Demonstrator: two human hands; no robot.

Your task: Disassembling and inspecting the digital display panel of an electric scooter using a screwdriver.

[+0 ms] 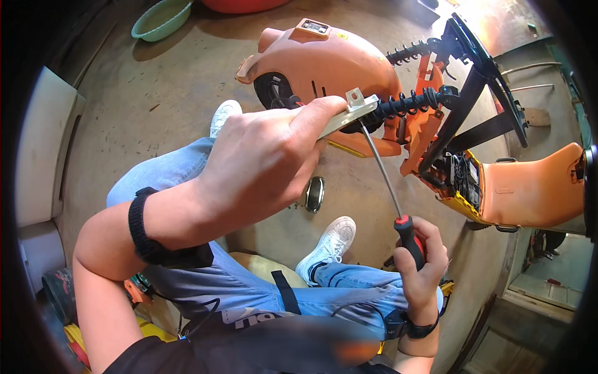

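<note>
My left hand (261,156) is closed around a pale metal bracket (355,115) with a small holed tab, its thumb along the top edge. The bracket lies against the end of a black coil-spring shock absorber (405,103), which runs right to a black tubular frame (473,100). In my right hand (426,268) is a screwdriver (387,181) with a red and black handle. Its shaft slants up and left, and its tip meets the underside of the bracket by the shock absorber. My left fingertips are partly hidden.
Beyond my hands stands a rounded orange vehicle body (330,59); an orange panel (529,187) is at the right, beside exposed black wiring (458,177). A black and silver round part (314,194) lies on the floor between my feet. A green basin (163,22) sits at the far left.
</note>
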